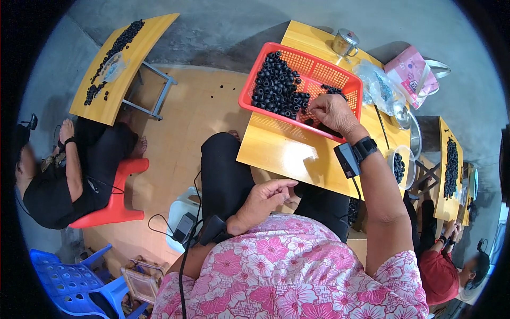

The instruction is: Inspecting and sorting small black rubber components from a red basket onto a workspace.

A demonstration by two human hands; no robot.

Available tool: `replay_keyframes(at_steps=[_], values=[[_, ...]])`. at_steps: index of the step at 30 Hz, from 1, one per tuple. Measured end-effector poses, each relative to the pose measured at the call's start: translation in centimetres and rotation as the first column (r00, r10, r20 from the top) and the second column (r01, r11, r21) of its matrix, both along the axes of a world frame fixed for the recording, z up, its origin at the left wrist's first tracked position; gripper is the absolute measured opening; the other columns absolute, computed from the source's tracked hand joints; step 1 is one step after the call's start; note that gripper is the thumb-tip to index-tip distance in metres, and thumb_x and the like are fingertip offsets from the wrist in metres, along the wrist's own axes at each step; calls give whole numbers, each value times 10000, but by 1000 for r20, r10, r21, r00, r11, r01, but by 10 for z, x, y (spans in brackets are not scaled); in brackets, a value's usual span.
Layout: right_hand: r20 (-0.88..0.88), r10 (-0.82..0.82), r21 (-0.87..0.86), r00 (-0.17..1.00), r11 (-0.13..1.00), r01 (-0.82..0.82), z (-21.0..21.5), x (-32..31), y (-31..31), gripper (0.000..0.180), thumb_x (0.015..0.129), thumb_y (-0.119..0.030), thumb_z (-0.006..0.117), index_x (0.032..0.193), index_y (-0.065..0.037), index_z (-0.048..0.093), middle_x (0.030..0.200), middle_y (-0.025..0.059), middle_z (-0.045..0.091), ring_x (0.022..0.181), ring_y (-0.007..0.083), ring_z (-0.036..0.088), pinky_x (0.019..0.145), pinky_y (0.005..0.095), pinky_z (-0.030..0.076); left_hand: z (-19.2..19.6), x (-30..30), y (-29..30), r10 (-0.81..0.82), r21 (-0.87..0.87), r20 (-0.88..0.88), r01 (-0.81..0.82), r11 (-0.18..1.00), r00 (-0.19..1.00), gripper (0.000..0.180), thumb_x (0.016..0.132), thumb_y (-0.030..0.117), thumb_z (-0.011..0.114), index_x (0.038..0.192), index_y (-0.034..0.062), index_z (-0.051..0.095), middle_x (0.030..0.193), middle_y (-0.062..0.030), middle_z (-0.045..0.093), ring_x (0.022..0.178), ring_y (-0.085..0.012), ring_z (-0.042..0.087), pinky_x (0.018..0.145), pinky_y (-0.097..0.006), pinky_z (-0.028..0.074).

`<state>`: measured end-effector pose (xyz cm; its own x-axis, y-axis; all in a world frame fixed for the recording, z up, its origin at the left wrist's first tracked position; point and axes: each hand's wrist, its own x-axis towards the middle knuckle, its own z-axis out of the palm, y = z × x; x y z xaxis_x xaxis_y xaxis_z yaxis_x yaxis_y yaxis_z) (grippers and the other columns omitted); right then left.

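A red plastic basket (304,51) with mesh walls stands on the yellow wooden table (276,157) before me. Many small black hollow cylindrical pieces (275,87) are heaped in its left half, with a smaller group at its right. My right hand (334,112) reaches into the basket, its fingers bent together beside the heap's right edge; what they hold, if anything, is hidden. Over my lap, just below the table's near edge, my left hand (261,203) is closed with thumb and forefinger drawn together. Nothing I can name shows between them.
Right of the basket lie a thin dark rod (381,126), a clear tub (402,166) of black pieces and a plastic bag (378,87). A lidded cup (345,42) and a pink bag (411,74) stand farther back. Other people sit at left and right. A cable hangs from each wrist.
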<state>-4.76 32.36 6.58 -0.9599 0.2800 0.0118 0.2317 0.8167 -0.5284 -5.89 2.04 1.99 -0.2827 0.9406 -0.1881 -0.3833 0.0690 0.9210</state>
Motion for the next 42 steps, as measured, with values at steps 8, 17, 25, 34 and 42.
replay_keyframes(at_steps=[8, 17, 25, 34, 42], values=[[47, 2, -95, 999, 995, 3, -9, 6, -3, 231, 728, -4, 656, 955, -39, 682, 884, 143, 670, 840, 270, 654, 760, 341, 519, 3, 6, -1, -35, -42, 23, 36, 998, 999, 342, 910, 60, 506, 1246, 16, 551, 861, 22, 498, 785, -54, 472, 733, -193, 430], [158, 118, 37, 980, 991, -125, -6, -3, -9, 277, 651, -11, 683, 923, -65, 695, 888, 133, 674, 831, 294, 643, 757, 349, 512, -1, 3, -2, -30, -61, 34, 32, 998, 999, 349, 904, 60, 506, 1247, 14, 549, 874, 23, 498, 795, -55, 468, 745, -198, 433], [104, -37, 9, 994, 999, 36, 2, 1, -9, 168, 713, -50, 653, 875, -31, 690, 767, 128, 663, 716, 233, 638, 681, 321, 505, 1, 6, -6, -18, -44, 59, 21, 999, 998, 329, 916, 71, 519, 1237, 8, 553, 873, 26, 512, 793, -49, 473, 733, -194, 435], [-113, -274, -952, 955, 306, -25, 26, 80, -65, 225, 860, -132, 627, 1050, -13, 624, 838, -1, 609, 694, 72, 553, 658, 211, 464, 19, 7, -7, 46, 6, 34, -46, 999, 998, 311, 906, 52, 542, 1210, -12, 560, 853, 21, 534, 755, -49, 483, 708, -192, 435], [-81, -264, -954, 961, -257, -151, -3, 123, -136, 288, 891, -177, 619, 1087, 29, 579, 876, 50, 584, 666, 101, 487, 645, 259, 446, 9, 17, 6, 55, 186, 112, -75, 980, 992, 401, 894, 49, 581, 1279, -15, 487, 907, 5, 528, 817, -58, 490, 745, -198, 422]])
